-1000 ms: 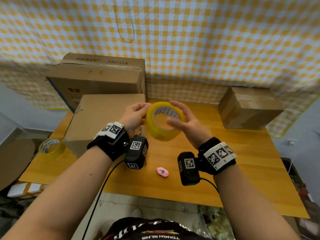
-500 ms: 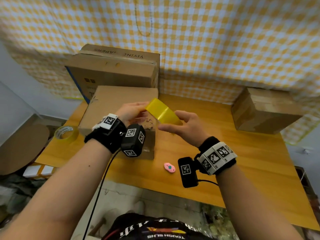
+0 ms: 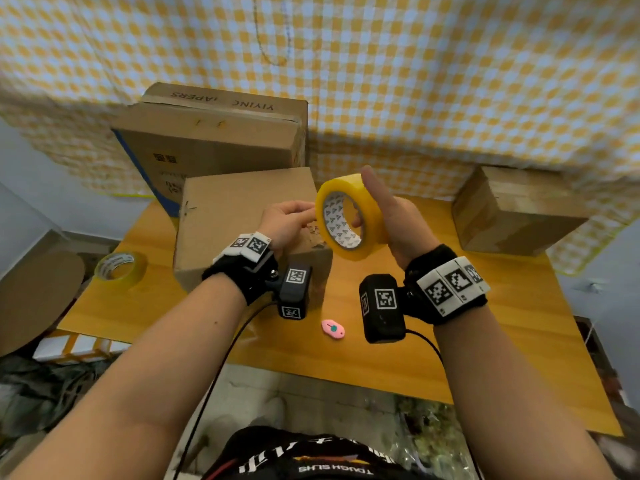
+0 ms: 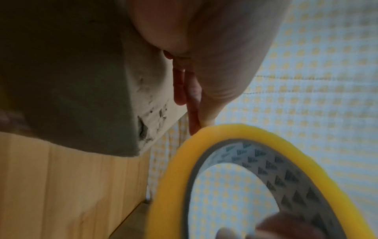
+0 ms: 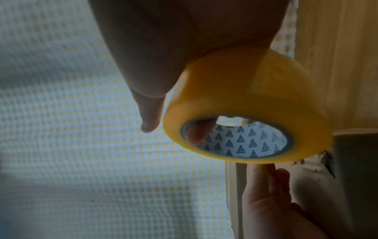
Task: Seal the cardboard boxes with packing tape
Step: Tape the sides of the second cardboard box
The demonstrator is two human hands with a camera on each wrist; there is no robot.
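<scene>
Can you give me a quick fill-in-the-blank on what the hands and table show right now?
1. The yellow tape roll is gripped by the ____ hand, fingers through its core.
2. The left hand touches the roll's ____ with its fingertips.
3. The small pink cutter lies on the ____.
4. A second tape roll sits at the table's ____ edge.

Missing: right; rim; table; left

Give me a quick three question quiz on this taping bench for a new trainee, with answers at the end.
1. True or false: the right hand grips the tape roll with fingers through its core.
2. What pink item lies on the table?
3. Where is the second tape roll: A) on a box, B) the table's left edge, C) the floor?

Key: 1 true. 2 the small pink cutter. 3 B.
</scene>
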